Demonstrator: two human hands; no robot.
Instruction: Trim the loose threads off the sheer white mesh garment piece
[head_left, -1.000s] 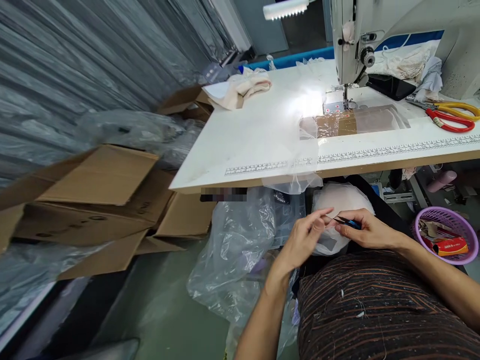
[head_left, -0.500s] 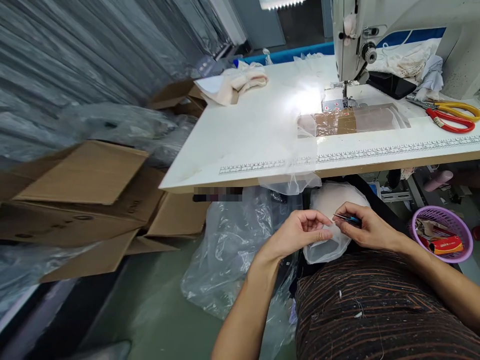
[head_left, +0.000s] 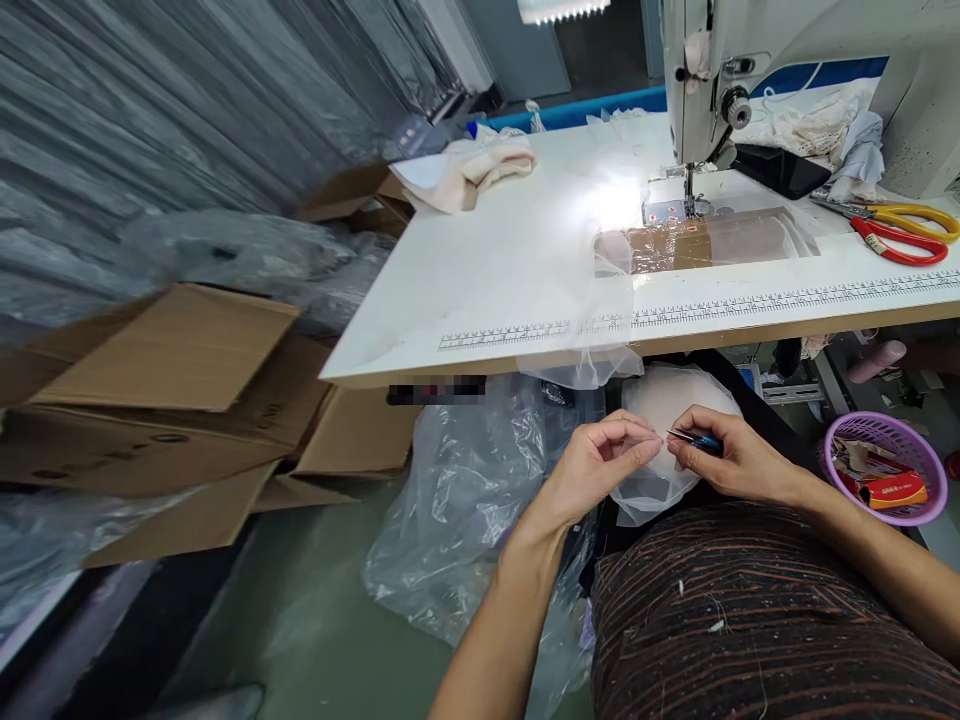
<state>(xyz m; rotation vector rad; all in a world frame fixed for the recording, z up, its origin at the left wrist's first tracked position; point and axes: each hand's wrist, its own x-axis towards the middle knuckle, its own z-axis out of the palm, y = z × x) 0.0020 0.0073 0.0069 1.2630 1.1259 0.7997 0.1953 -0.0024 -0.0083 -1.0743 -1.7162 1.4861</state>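
On my lap lies a sheer white piece of fabric (head_left: 646, 484) with a rounded pale part, below the table's front edge. My left hand (head_left: 600, 462) is above its left side, thumb and fingertips pinched together; whatever is between them is too small to make out. Close by on the right, my right hand (head_left: 726, 458) is closed around small dark-and-blue thread snips (head_left: 699, 440), their pointed tip directed at my left fingertips. The fingertips of both hands nearly meet over the fabric.
A sewing machine (head_left: 694, 110) stands on the white table (head_left: 480, 270), with red and yellow-handled tools (head_left: 904, 235) at right. Sheer fabric (head_left: 589, 368) hangs over the front edge. Cardboard boxes (head_left: 165, 350) and clear plastic (head_left: 457, 510) are at left; a purple basket (head_left: 885, 510) stands right.
My left thumb and fingers have closed into a pinch, and the hand has risen slightly. My right hand with the snips has barely moved. The fabric's lower edge has shifted a little.
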